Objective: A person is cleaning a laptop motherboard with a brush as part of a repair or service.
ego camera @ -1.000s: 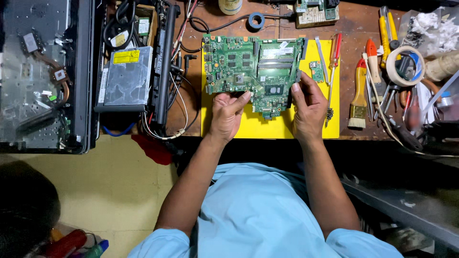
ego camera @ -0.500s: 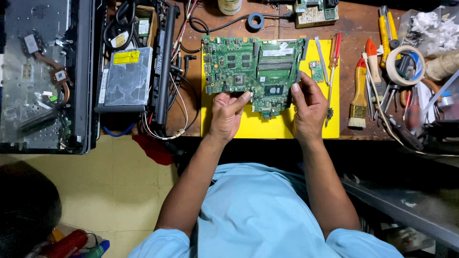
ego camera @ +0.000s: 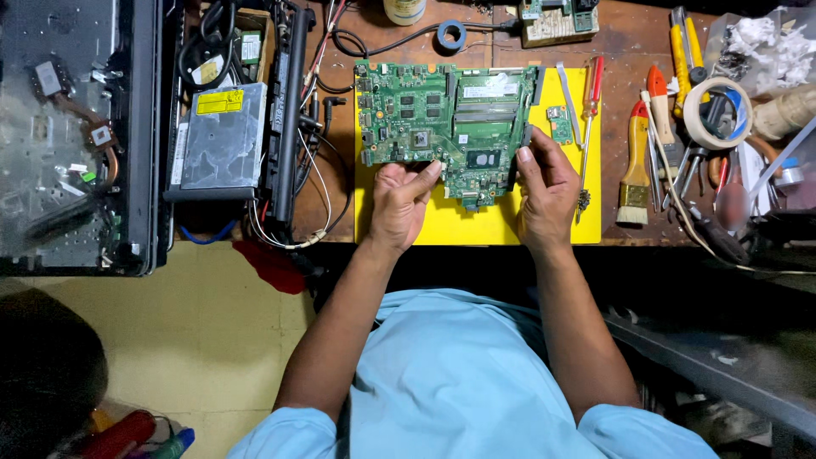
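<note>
A green laptop motherboard (ego camera: 433,119) lies on a yellow mat (ego camera: 476,223) on a wooden bench. My left hand (ego camera: 399,204) grips the board's near edge, fingertips on the green surface. At the board's right edge, my right hand (ego camera: 544,191) pinches it between thumb and fingers. A small green circuit card (ego camera: 560,124) lies on the mat just right of the board, next to tweezers (ego camera: 568,100) and a red-handled screwdriver (ego camera: 592,106).
An open laptop chassis (ego camera: 76,136) sits at far left, with a silver optical drive (ego camera: 223,136) and a tangle of cables beside it. At right lie a paintbrush (ego camera: 634,166), a tape roll (ego camera: 714,102), cutters and other tools. A blue tape roll (ego camera: 451,35) sits behind the board.
</note>
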